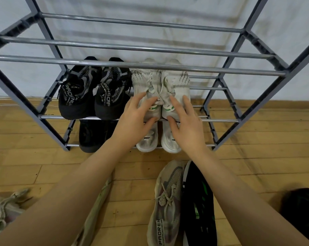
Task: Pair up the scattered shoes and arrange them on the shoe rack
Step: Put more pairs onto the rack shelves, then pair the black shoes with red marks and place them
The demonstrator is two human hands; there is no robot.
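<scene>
A grey metal shoe rack (141, 65) stands on a wooden floor (256, 166) against a white wall. On its middle shelf a pair of black sneakers with white lettering (95, 91) sits at the left, heels toward the near side, and just beside it on the right sits a pair of white knit sneakers with green heel tabs (160, 89), the two shoes touching side by side.

The left hand (134, 119) rests with spread fingers on the heel of the left white sneaker, thumb at the near rail; it is open, not closed around the shoe. The right hand (185, 121) lies the same way on the heel of the right white sneaker, fingers spread and loosely curved.

On the bottom shelf, black shoes (93, 135) sit at the left and a second white pair (159, 139) at the right, partly hidden by the hands.

On the floor near the person lie a grey-beige sneaker (166, 203) touching a black sneaker with green marks (198, 210), a pale shoe (95, 210) mostly hidden under the left forearm, and another grey-beige sneaker (3, 212) at the near left edge.
</scene>
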